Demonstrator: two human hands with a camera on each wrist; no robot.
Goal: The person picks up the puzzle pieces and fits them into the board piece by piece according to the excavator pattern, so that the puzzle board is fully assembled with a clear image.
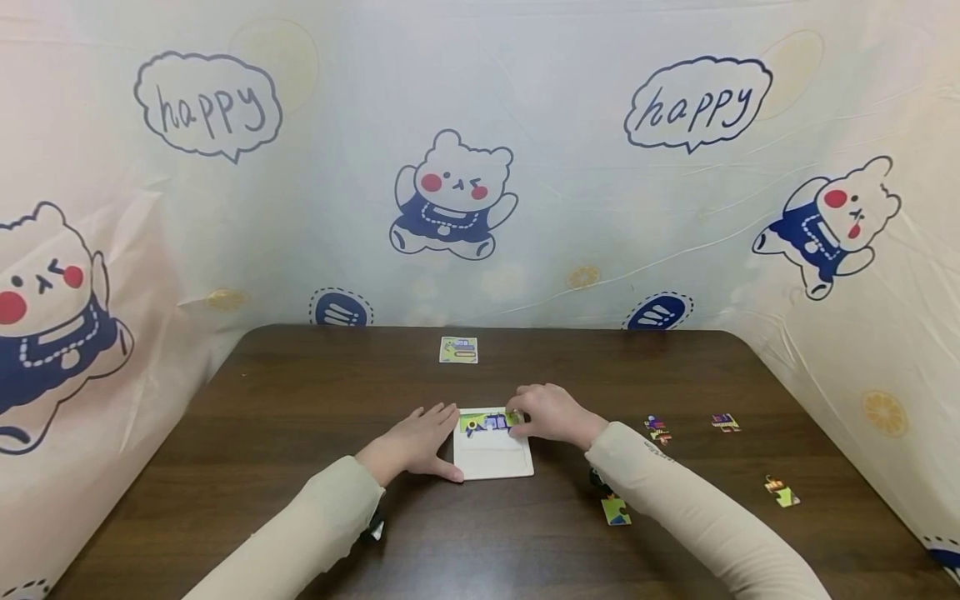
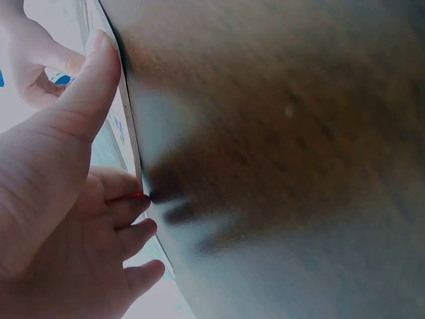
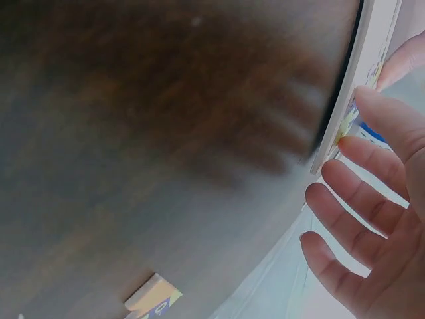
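A white square puzzle tray [image 1: 492, 460] lies on the table, with joined green and purple pieces [image 1: 487, 422] along its far edge. My left hand [image 1: 412, 442] rests at the tray's left side, thumb near the front corner and fingers spread at the far corner; the left wrist view shows the thumb [image 2: 99, 73] along the tray's rim. At the far right corner my right hand [image 1: 555, 415] pinches a puzzle piece [image 1: 513, 418] between thumb and index finger. In the right wrist view the green-yellow piece [image 3: 348, 121] shows between those two fingertips, and the other fingers are spread.
A small picture card [image 1: 458, 350] lies beyond the tray. Loose pieces lie to the right: a red-purple one [image 1: 657, 429], another [image 1: 725, 422], a yellow-green one [image 1: 783, 492] and a green one [image 1: 616, 511] by the right forearm. A printed curtain [image 1: 562, 275] hangs behind the table.
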